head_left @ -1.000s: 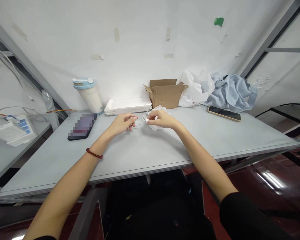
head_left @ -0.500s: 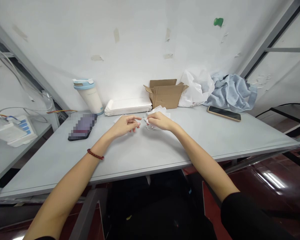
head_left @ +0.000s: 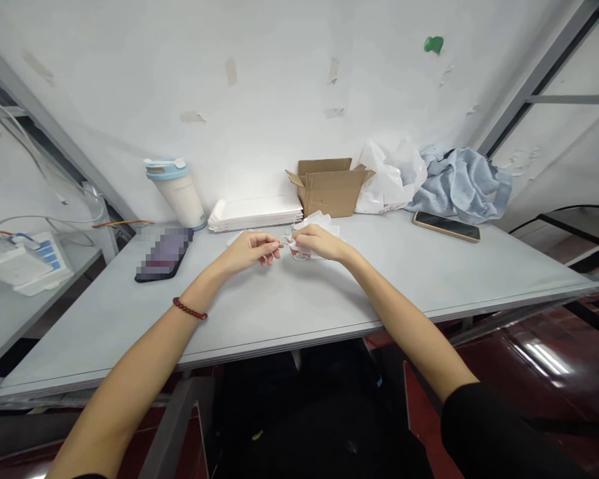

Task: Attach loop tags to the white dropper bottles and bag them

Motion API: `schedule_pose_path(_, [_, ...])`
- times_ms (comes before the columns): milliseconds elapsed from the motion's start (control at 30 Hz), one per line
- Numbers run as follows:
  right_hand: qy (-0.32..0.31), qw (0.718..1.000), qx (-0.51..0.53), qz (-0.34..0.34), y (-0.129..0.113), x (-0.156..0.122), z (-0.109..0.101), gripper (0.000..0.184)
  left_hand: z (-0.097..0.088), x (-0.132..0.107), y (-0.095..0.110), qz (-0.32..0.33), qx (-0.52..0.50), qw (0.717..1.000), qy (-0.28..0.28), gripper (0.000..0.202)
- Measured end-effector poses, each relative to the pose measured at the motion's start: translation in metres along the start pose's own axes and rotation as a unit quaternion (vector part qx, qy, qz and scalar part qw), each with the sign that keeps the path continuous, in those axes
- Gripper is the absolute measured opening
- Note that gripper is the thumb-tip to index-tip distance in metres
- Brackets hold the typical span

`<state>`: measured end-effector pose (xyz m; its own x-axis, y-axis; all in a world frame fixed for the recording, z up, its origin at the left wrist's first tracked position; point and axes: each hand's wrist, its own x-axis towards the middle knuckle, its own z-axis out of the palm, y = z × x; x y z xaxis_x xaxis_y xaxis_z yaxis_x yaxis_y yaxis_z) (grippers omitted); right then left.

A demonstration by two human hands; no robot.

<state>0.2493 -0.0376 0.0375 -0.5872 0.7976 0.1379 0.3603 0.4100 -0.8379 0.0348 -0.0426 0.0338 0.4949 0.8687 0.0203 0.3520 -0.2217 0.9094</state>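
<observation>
My left hand (head_left: 249,248) and my right hand (head_left: 315,241) meet over the far middle of the grey table (head_left: 299,299). Both pinch a small white cord or wire (head_left: 285,243) between their fingertips. A crumpled white plastic wrapper (head_left: 319,220) lies under and behind my right hand, partly hidden by it. My left wrist carries a dark red bead bracelet (head_left: 190,309).
A stack of white trays (head_left: 254,211) and an open cardboard box (head_left: 329,186) stand by the wall. Also there: a blue-lidded cup (head_left: 176,191), a dark phone (head_left: 164,254), a second phone (head_left: 445,226), a white bag (head_left: 392,174), a blue cloth (head_left: 462,183).
My left hand has moved right, closing the gap to my right hand, and its fingertips now pinch the cord beside the right fingers. The small white piece formerly under the left hand is hidden.
</observation>
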Motion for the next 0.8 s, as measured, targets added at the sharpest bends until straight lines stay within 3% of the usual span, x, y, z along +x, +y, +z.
schedule_pose_path(800, [-0.009,0.999,0.03,0.01,0.0002,-0.0006,0.0039,0.021,0.0008,-0.0003,0.0008,0.005,-0.025,0.999,-0.024,0.038])
